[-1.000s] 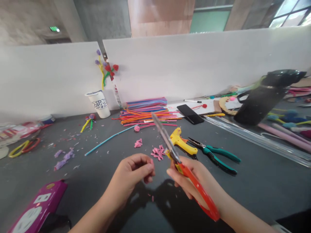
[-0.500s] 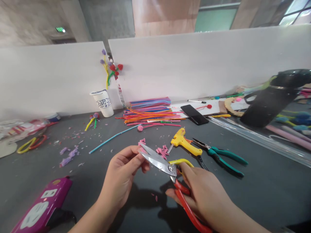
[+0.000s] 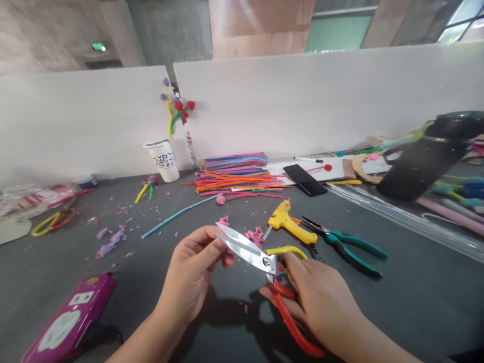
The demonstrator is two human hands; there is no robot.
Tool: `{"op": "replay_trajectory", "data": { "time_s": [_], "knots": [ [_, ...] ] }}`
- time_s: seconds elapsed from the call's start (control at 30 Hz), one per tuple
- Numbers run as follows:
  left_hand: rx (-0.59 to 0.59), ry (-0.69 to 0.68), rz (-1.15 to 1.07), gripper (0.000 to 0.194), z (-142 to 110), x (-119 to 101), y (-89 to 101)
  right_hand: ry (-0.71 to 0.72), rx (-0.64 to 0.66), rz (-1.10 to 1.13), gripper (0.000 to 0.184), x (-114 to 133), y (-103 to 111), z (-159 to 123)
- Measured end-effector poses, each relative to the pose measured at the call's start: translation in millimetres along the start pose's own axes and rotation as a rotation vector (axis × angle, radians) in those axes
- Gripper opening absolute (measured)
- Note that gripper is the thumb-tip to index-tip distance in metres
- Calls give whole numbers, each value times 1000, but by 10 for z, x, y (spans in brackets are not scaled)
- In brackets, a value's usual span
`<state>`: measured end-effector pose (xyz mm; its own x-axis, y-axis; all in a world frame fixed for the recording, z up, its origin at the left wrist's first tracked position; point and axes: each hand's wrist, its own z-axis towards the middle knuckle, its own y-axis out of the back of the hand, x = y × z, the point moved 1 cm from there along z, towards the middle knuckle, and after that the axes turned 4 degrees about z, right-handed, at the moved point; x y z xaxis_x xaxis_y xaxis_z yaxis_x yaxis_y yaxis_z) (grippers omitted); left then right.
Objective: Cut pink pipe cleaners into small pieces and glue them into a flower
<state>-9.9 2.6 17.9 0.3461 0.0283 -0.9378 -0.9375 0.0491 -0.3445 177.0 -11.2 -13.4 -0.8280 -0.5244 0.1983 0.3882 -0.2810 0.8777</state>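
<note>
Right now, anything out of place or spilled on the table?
Yes: purple scraps lie strewn across the table left of the blue stem, looking like unswept litter. Nothing looks broken.

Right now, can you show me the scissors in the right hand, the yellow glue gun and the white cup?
Held scissors (image 3: 266,261): head view, on the pivot screw.
Yellow glue gun (image 3: 292,226): head view, on the yellow body.
White cup (image 3: 164,162): head view, on the patterned side.
</note>
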Motion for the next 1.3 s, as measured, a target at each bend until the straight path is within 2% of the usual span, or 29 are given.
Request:
{"op": "replay_trajectory", "data": {
  "time_s": [0.5, 0.8, 0.87, 0.97, 1.03, 1.17, 1.3],
  "knots": [
    [6, 21, 1, 7, -1, -8, 11, -13, 39, -1, 36, 0, -14, -29],
    [-2, 20, 26, 9, 16, -5, 16, 1, -39, -20, 38, -52, 6, -32],
    [3, 23, 33, 8, 14, -6, 13, -97, 19, 127, 36, -51, 11, -15],
    [38, 68, 77, 6, 10, 15, -13, -319, 138, 521, 33, -10, 32, 32],
    [69, 114, 140, 8, 5, 51, -45, -413, 160, 737, 29, 33, 60, 83],
    [141, 228, 298, 9, -25, 163, -114, -511, 212, 1021, 19, 92, 86, 184],
    [247, 315, 416, 9, -62, 246, -144, -547, 273, 1130, 13, 104, 58, 222]
  ]
}}
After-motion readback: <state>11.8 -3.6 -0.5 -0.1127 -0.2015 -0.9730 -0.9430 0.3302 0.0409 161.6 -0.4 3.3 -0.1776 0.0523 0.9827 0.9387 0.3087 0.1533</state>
